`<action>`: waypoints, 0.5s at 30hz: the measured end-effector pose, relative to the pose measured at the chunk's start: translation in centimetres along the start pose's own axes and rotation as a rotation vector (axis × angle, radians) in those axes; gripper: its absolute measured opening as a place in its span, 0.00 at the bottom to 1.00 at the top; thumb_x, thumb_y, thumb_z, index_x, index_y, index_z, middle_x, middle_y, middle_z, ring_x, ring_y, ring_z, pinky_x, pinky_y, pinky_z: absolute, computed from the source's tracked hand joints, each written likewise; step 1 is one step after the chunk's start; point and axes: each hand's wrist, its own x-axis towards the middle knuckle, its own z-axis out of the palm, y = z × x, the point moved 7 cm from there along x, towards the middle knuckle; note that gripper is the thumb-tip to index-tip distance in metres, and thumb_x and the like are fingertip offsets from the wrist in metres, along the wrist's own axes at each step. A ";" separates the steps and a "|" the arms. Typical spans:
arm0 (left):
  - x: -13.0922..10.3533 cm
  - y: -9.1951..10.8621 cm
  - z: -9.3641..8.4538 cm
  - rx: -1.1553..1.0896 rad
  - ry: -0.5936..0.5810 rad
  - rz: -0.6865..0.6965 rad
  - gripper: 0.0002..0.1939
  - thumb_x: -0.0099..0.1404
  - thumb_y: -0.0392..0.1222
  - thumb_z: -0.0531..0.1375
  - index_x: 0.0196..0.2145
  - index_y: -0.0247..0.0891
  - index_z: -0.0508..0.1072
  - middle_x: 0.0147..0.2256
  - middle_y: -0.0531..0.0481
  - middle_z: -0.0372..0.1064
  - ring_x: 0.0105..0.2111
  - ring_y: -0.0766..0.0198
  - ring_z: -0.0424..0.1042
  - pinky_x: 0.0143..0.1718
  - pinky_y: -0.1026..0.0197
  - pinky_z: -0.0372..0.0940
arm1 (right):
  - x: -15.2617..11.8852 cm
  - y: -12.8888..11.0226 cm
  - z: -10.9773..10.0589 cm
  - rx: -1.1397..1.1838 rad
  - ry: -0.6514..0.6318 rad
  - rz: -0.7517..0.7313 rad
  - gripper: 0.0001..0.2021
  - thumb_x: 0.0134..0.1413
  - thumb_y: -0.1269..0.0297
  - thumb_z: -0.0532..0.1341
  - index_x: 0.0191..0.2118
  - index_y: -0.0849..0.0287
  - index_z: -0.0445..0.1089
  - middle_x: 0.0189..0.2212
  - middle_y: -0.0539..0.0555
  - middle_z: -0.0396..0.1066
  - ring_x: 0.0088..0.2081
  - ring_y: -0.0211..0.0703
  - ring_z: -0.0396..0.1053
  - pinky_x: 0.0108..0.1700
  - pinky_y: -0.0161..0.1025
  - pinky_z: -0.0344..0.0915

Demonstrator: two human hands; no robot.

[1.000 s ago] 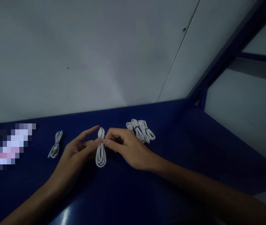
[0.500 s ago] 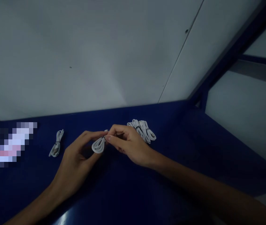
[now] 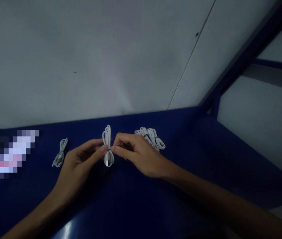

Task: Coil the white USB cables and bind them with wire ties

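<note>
A coiled white cable (image 3: pixel 107 144) with a dark tie round its middle stands upright between my two hands, above the dark blue table (image 3: pixel 136 202). My left hand (image 3: pixel 80 162) pinches it at the tie from the left. From the right, the fingertips of my right hand (image 3: pixel 137 154) pinch the same spot. The cable's loops point up and its short ends hang below my fingers.
A pile of tied white cables (image 3: pixel 150 137) lies just behind my right hand. One single tied cable (image 3: pixel 60 156) rests to the left. A blurred patch (image 3: pixel 10 154) covers something at the far left. A pale wall (image 3: pixel 93 56) rises behind the table.
The cable has been turned over: its loops hung down a second ago, lay sideways half a second ago, and stand up now. Both hands stayed in place.
</note>
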 end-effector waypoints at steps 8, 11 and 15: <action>0.9 -2.1 0.6 -0.197 -0.296 -0.080 0.22 0.71 0.44 0.71 0.61 0.47 0.82 0.26 0.52 0.78 0.24 0.64 0.73 0.30 0.63 0.69 | -0.3 -1.4 1.2 -0.229 -0.047 -0.241 0.09 0.79 0.71 0.59 0.41 0.58 0.72 0.37 0.48 0.74 0.37 0.36 0.70 0.43 0.37 0.66; 1.2 -1.1 -0.1 -0.002 -0.233 0.097 0.12 0.74 0.44 0.68 0.53 0.46 0.87 0.28 0.51 0.80 0.29 0.61 0.77 0.35 0.61 0.71 | -0.2 -0.4 0.8 -0.154 0.020 -0.129 0.09 0.78 0.68 0.60 0.40 0.57 0.73 0.32 0.46 0.72 0.31 0.36 0.66 0.35 0.36 0.62; 0.7 -0.3 0.3 0.117 -0.194 0.173 0.14 0.74 0.47 0.69 0.55 0.51 0.85 0.38 0.50 0.83 0.38 0.57 0.80 0.43 0.57 0.73 | 0.0 0.8 0.0 -0.048 0.126 -0.029 0.11 0.77 0.64 0.61 0.38 0.57 0.74 0.29 0.46 0.72 0.29 0.36 0.65 0.33 0.37 0.59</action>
